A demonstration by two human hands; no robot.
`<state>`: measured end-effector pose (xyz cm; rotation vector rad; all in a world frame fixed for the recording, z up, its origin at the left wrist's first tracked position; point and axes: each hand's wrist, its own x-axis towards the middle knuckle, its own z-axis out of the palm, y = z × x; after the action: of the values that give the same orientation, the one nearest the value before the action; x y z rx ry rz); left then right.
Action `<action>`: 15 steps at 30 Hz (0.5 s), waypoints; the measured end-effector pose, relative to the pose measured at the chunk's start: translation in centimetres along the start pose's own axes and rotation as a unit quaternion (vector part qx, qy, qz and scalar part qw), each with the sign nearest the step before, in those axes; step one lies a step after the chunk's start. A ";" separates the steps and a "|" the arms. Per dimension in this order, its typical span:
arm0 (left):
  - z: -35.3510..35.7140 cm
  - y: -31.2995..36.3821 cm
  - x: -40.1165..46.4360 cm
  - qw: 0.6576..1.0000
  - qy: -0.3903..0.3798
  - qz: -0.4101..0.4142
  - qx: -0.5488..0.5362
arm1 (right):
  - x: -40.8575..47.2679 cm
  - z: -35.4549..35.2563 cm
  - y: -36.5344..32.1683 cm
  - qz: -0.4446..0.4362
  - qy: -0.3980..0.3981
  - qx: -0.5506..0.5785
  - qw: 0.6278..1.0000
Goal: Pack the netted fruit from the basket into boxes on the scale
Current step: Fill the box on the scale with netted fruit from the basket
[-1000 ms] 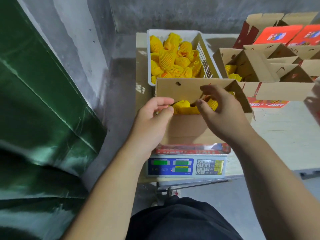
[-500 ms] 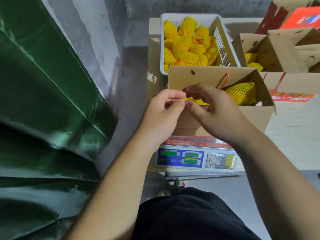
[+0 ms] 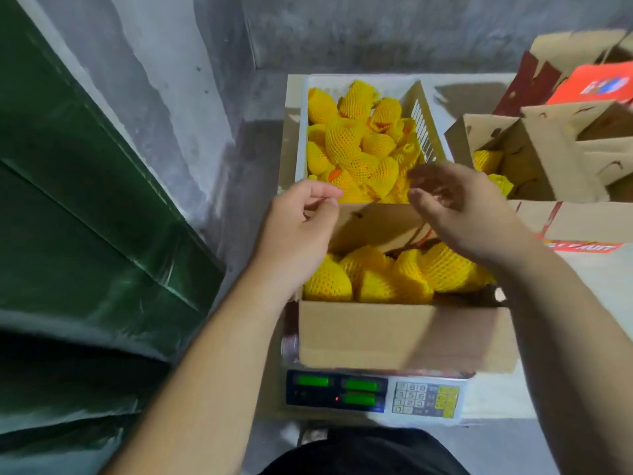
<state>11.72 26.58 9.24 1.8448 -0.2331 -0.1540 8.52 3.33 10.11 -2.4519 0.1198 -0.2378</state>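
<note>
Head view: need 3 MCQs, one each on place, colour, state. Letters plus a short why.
1. Where does the box with netted fruit stand?
A. on the scale
B. on the floor
C. inside the basket

2. What colour are the scale's lit displays?
A. red
B. green
C. blue

3. How is the right hand?
A. gripping a fruit
B. pressing the keypad
C. open, holding nothing

Key:
1 A: the box sits right over the scale's display panel.
2 B: three green windows glow beside the keypad.
3 C: its fingers are spread loosely above the box, just before the basket, and nothing is in them.
</note>
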 end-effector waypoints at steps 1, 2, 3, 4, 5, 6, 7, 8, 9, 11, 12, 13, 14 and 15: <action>0.3 0.2 1.8 1.000 -0.001 0.007 0.016 | 1.6 -0.6 1.2 0.007 -0.010 -0.020 1.000; 0.7 0.3 3.8 0.999 -0.005 0.014 0.031 | 3.2 -1.1 2.4 0.012 -0.028 -0.043 0.999; 1.2 0.3 5.9 0.998 -0.017 0.017 0.050 | 5.1 -1.4 3.7 0.017 -0.052 -0.066 0.996; 1.8 0.1 8.1 0.996 -0.037 0.014 0.079 | 6.9 -1.6 5.0 0.023 -0.082 -0.090 0.992; 2.6 -0.3 10.4 0.991 -0.061 0.007 0.115 | 8.8 -1.4 6.2 0.028 -0.115 -0.113 0.987; 3.4 -0.8 12.6 0.985 -0.088 -0.005 0.152 | 10.6 -1.0 7.4 0.028 -0.148 -0.134 0.980; 4.3 -1.4 14.7 0.976 -0.115 -0.022 0.184 | 12.3 -0.5 8.6 0.022 -0.177 -0.153 0.972; 5.3 -2.1 16.6 0.966 -0.141 -0.043 0.214 | 13.8 0.3 9.9 0.014 -0.202 -0.169 0.965; 6.2 -2.9 18.4 0.953 -0.160 -0.064 0.251 | 15.2 1.2 11.1 0.009 -0.223 -0.184 0.957; 7.7 -4.6 21.6 0.921 -0.164 -0.097 0.340 | 17.5 3.2 13.5 0.006 -0.261 -0.220 0.940; 8.2 -5.4 23.0 0.909 -0.152 -0.111 0.371 | 18.5 4.1 14.4 0.006 -0.277 -0.237 0.931; 8.5 -6.0 24.3 0.904 -0.136 -0.125 0.387 | 19.5 5.1 15.1 0.000 -0.286 -0.243 0.927; 8.8 -6.6 25.6 0.903 -0.122 -0.137 0.389 | 20.5 6.0 15.7 -0.011 -0.287 -0.234 0.929; 9.0 -7.2 26.9 0.906 -0.109 -0.144 0.382 | 21.5 6.9 16.2 -0.027 -0.281 -0.213 0.935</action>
<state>36.40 13.75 0.16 2.6464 -0.1854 -0.5375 30.50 -8.13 -2.35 -2.8476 -0.1638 0.5245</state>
